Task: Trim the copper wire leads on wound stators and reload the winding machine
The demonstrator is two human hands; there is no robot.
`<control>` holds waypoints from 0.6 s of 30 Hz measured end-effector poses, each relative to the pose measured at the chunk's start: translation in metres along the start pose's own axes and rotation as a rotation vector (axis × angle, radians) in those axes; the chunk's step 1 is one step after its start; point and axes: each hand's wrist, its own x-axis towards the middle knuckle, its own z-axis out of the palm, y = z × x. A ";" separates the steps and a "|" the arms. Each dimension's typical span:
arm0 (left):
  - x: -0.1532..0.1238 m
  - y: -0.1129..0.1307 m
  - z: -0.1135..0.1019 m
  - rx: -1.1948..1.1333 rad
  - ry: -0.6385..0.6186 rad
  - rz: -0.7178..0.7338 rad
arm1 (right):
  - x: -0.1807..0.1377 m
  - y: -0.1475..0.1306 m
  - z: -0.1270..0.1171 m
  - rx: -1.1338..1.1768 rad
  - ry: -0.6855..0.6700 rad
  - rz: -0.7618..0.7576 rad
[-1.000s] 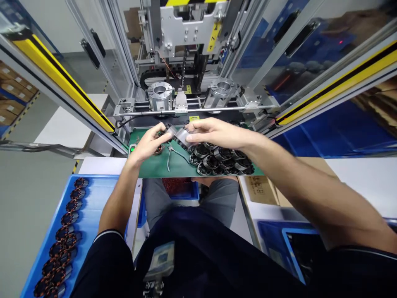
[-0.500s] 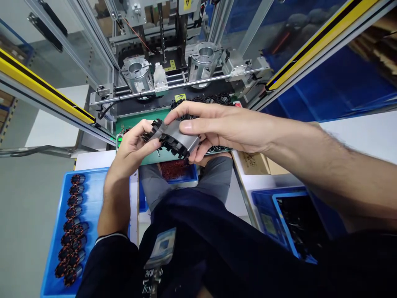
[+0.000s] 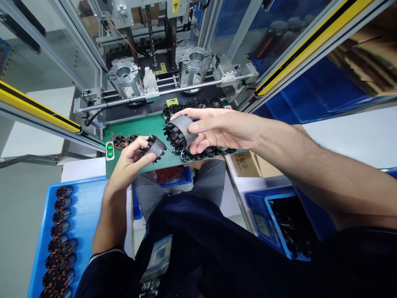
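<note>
Head view showed our left hand (image 3: 127,163) gripping the left ring (image 3: 156,145), our right hand (image 3: 225,127) the right ring (image 3: 185,123), the surface (image 3: 145,120) below both hands. Overlapping half a second earlier, the rings had parted, so we likely handled each singly.

Brown cardboard (image 3: 246,164) on white tabletop (image 3: 260,183)

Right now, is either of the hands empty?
No, the left hand holds a toothed metal ring and the right hand a second ring.
</note>
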 end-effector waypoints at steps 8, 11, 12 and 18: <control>-0.013 -0.045 -0.004 -0.318 0.205 -0.338 | 0.070 -0.070 -0.127 -0.769 0.542 -0.345; -0.017 -0.051 -0.007 -0.380 0.280 -0.358 | 0.109 -0.100 -0.187 -1.093 0.748 -0.361; -0.020 -0.053 -0.010 -0.386 0.308 -0.357 | 0.121 -0.106 -0.203 -1.171 0.780 -0.331; -0.034 -0.078 -0.031 -0.400 0.499 -0.332 | 0.159 -0.109 -0.244 -1.468 0.730 -0.139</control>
